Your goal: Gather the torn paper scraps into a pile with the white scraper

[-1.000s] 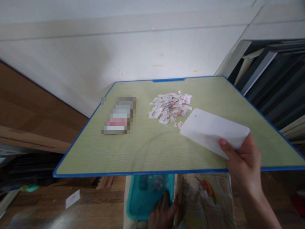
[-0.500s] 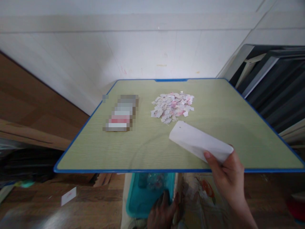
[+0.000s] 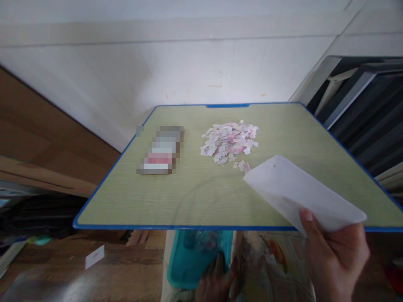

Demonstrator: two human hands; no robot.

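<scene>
My right hand (image 3: 338,251) grips a white, slightly bent sheet (image 3: 302,191) with a small hole near its far corner, thumb on top. The sheet is over the right front of the light green table (image 3: 126,197). Just beyond its far left edge lie a few loose paper scraps (image 3: 243,166). Behind them is a pile of torn white and pink paper scraps (image 3: 228,140). Below the table's front edge, my left hand (image 3: 215,280) is at the right side of a teal tray (image 3: 181,274), fingers over its inside and thumb by the rim. Shade partly hides these fingers.
A pixelated oblong item (image 3: 162,151) lies on the table's left. The table has a blue edge (image 3: 189,228) and stands against a white wall (image 3: 189,71). Dark panels (image 3: 374,100) lean at the right, brown cardboard (image 3: 47,126) at the left. A white card (image 3: 95,256) lies on the floor.
My right hand has drawn the white sheet to the right and towards me, turning more of its face into view. A few scraps now show in front of the pile. My left hand stays put.
</scene>
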